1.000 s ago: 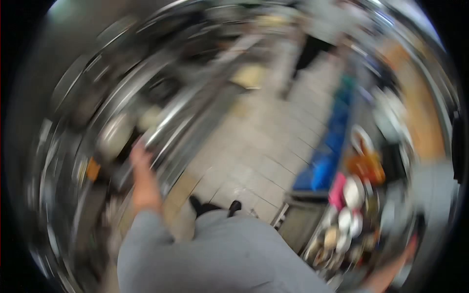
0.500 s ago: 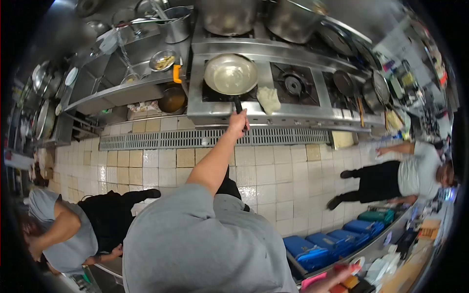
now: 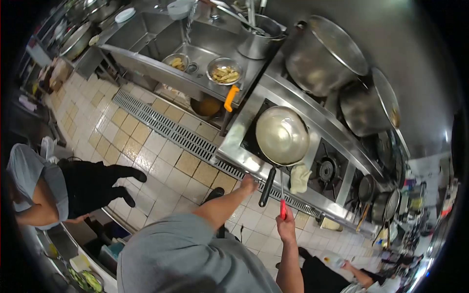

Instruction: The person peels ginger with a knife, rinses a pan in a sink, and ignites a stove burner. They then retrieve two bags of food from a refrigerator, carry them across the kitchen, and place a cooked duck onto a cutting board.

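A wide metal frying pan (image 3: 282, 134) sits on the front-left burner, its black handle (image 3: 266, 188) pointing out over the stove edge. My left hand (image 3: 249, 184) is at the stove's front, just left of that handle and apart from it. It is small and blurred, so its fingers are hard to make out. My right hand (image 3: 286, 223) is closed around a red-handled utensil (image 3: 283, 209), whose thin metal shaft reaches up toward the pan's near rim. The tip of the utensil cannot be made out. A pale folded cloth (image 3: 299, 177) lies right of the pan.
Big stockpots (image 3: 322, 61) stand behind the burners. Left of the stove is a sink (image 3: 146, 36) with running water and bowls of yellowish pieces (image 3: 225, 74). An orange handle (image 3: 231, 98) hangs at its corner. One person (image 3: 39, 180) stands left, another (image 3: 322, 276) at lower right.
My left hand has let go of the pan handle and moved left of it. My right hand has come from the counter behind to the stove, now holding the red-handled utensil. The view has turned.
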The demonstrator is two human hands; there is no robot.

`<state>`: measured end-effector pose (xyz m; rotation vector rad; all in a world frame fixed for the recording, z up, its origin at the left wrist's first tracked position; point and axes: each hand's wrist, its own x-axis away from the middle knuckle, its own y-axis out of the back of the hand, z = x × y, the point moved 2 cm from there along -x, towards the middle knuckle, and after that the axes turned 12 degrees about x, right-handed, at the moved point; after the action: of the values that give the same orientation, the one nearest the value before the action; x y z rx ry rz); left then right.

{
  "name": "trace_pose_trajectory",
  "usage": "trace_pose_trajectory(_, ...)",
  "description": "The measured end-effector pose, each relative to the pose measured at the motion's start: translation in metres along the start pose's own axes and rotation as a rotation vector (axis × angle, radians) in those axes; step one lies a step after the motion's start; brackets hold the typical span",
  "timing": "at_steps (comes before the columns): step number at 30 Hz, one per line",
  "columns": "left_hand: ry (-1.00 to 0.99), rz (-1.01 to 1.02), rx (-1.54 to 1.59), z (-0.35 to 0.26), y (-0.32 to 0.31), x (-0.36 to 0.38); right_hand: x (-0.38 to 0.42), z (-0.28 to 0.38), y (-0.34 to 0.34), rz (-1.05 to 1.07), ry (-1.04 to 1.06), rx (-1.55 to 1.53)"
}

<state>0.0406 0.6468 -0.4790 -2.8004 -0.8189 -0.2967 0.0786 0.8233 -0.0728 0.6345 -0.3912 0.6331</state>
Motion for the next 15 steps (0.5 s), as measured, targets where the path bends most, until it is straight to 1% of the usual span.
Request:
trace_pose_trajectory(2,-0.097,0.103,0.121,0.01,-0.025,-0.015,-0.043,0.027,-0.002,-0.061,0.317,0.293)
trace_pose_trajectory(3,-0.013,0.146,-0.36,-0.1,-0.022,0.013,-0.063,0.031,-0.002,-0.012,0.314,0.38)
trace_pose_trajectory(4,-0.002,0.125,-0.347,-0.094,-0.029,0.012,-0.083,0.033,-0.001,0.01,0.317,0.395)
trace_pose_trajectory(5,-0.022,0.039,0.094,-0.089,-0.037,0.011,-0.102,0.033,-0.001,0.03,0.277,0.405)
trace_pose_trajectory(6,-0.051,-0.051,0.537,-0.103,-0.039,0.015,-0.118,0.026,0.0,0.049,0.236,0.419)
trace_pose_trajectory(7,0.024,-0.184,0.002,-0.114,-0.038,0.027,-0.141,0.009,-0.001,0.036,0.282,0.362)
trace_pose_trajectory(8,0.029,-0.204,0.013,-0.144,-0.028,0.031,-0.146,0.021,-0.001,0.055,0.287,0.376)
trace_pose_trajectory(9,0.077,-0.127,-0.215,-0.166,-0.023,0.032,-0.141,0.043,-0.003,0.132,0.1,0.194)
trace_pose_trajectory(10,0.123,-0.05,-0.443,-0.175,-0.021,0.034,-0.139,0.052,-0.004,0.205,-0.084,0.015)
trace_pose_trajectory(11,-0.01,-0.175,-0.323,-0.168,-0.02,0.034,-0.147,0.049,-0.007,0.236,-0.128,-0.139)
trace_pose_trajectory(12,-0.001,-0.202,-0.318,-0.148,-0.016,0.032,-0.146,0.049,-0.007,0.26,-0.126,-0.123)
trace_pose_trajectory(13,0.376,-0.037,0.056,-0.114,-0.015,0.024,-0.143,0.055,-0.005,0.304,-0.172,-0.185)
trace_pose_trajectory(14,0.714,0.142,0.442,-0.101,-0.014,0.011,-0.149,0.065,-0.004,0.344,-0.203,-0.245)
trace_pose_trajectory(15,0.759,0.189,0.478,-0.121,-0.007,0.018,-0.151,0.067,0.0,0.403,-0.211,-0.258)
